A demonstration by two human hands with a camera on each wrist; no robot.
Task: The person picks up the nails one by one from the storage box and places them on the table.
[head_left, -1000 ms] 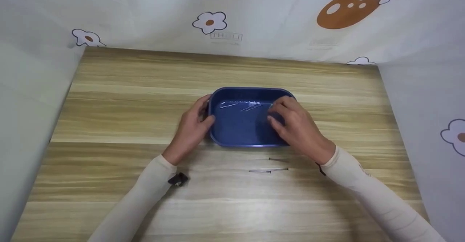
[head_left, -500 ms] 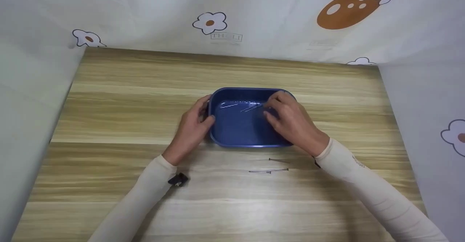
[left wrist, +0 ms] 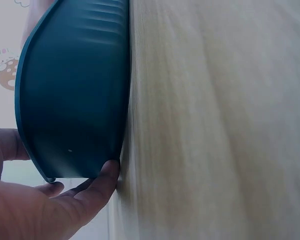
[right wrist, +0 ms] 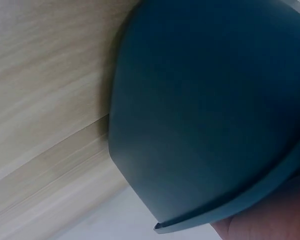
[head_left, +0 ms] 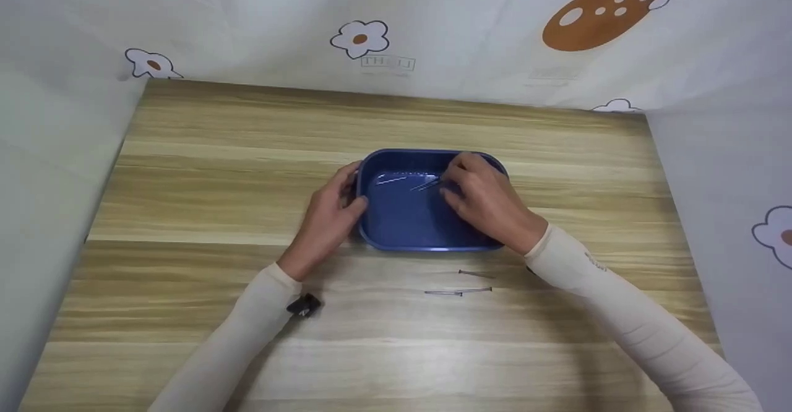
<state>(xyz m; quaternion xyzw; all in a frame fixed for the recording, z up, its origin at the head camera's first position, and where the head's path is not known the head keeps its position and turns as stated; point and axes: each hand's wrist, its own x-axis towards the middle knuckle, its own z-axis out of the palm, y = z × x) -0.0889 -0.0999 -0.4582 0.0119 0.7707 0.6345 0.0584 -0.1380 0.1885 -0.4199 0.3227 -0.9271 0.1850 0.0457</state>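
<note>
A blue rectangular tray [head_left: 405, 220] rests on the wooden table. My left hand [head_left: 328, 223] grips its left end, thumb over the rim and fingers along the outer wall; the left wrist view shows fingertips low against that wall [left wrist: 72, 100]. Reaching over the tray's right side, my right hand [head_left: 486, 198] has curled fingers at the right ends of thin nails [head_left: 424, 184] lying inside. Whether its fingertips pinch one is too small to tell. Another nail [head_left: 391, 180] lies farther left in the tray. The right wrist view shows mostly the tray's outer wall [right wrist: 205, 110].
In front of the tray, a nail [head_left: 476, 274] lies on the table, with two more nails [head_left: 443, 292] closer to me. A patterned white cloth [head_left: 247, 22] hangs behind and at both sides of the table [head_left: 216, 152].
My right hand has moved left inside the tray, from near its right end to the paired nails. My left hand and the tray have stayed in place.
</note>
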